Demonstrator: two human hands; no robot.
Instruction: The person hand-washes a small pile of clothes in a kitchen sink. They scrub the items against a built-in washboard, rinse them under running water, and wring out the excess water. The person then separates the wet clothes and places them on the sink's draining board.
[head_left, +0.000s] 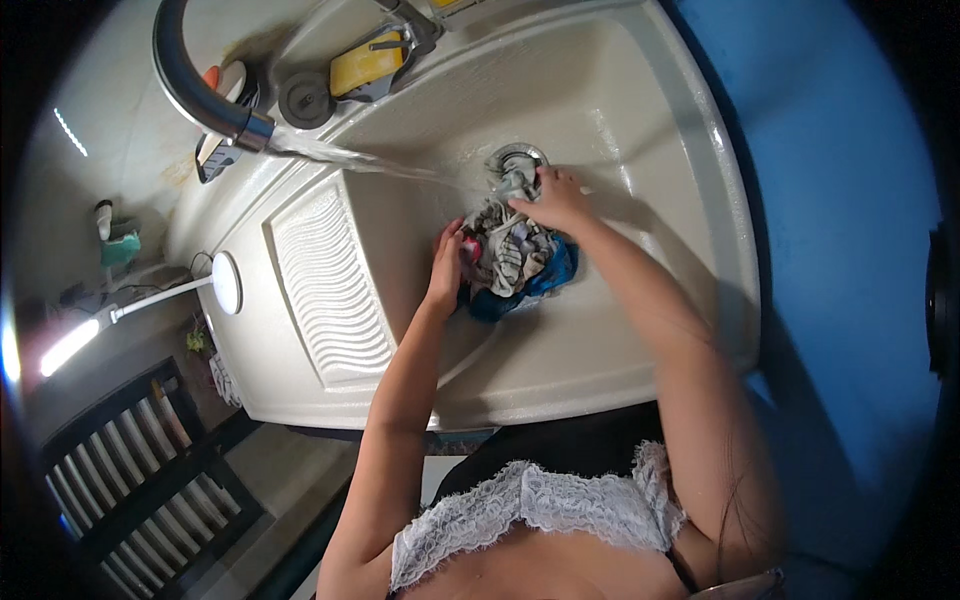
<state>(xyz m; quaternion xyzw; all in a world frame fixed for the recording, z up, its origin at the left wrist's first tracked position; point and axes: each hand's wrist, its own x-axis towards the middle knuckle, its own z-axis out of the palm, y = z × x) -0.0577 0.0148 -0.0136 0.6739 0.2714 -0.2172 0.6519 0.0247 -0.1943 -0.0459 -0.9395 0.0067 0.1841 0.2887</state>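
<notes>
A bundle of wet clothes (510, 251), grey-white, patterned and blue, lies in the basin of a laundry sink (600, 360) near the metal drain. My left hand (450, 262) rests against the bundle's left side, by a red-pink patch, its fingertips partly hidden. On the upper right part lies my right hand (556, 199), thumb and fingers spread over the grey-white cloth by the drain ring (517, 154); whether it grips the cloth I cannot tell. Water (360, 159) runs from the curved metal faucet (251, 129) towards the bundle.
Left of the basin is a ribbed washboard (330, 281) moulded into the sink. A yellow sponge (367, 64) and a round grey stopper (306, 100) sit on the back ledge. A lamp (225, 283) stands at the left end. A blue wall (832, 187) borders the right side.
</notes>
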